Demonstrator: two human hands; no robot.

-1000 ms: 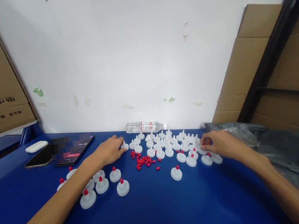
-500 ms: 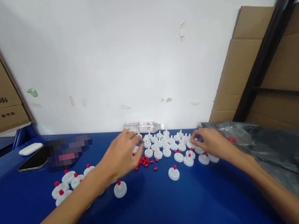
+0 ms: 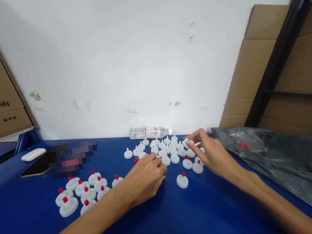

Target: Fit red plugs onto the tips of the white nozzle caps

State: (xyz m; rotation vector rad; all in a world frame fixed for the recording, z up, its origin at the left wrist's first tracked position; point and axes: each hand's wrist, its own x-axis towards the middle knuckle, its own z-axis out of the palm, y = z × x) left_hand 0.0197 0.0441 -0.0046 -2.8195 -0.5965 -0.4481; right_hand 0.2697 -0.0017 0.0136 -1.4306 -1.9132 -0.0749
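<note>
My right hand (image 3: 211, 149) pinches a white nozzle lid (image 3: 189, 142) between thumb and fingers, over the right side of a cluster of similar white lids (image 3: 175, 157). My left hand (image 3: 149, 176) is lowered onto the small red caps (image 3: 136, 160), fingers curled together. A bit of red shows by its fingertips, but what they hold is hidden. Two groups of white lids with red caps on their spouts are nearby: several (image 3: 68, 206) at the left, and a few to the right, one (image 3: 182, 180) standing apart in front.
A clear plastic bottle (image 3: 149, 131) lies against the wall behind the lids. At the left are a phone (image 3: 35, 166) and a white case (image 3: 33, 154). A dark plastic bag (image 3: 284, 167) and cardboard (image 3: 250, 73) are on the right.
My left hand has come down and right onto the red caps, uncovering white lids behind it. My right hand has shifted left and now lifts a white nozzle lid.
</note>
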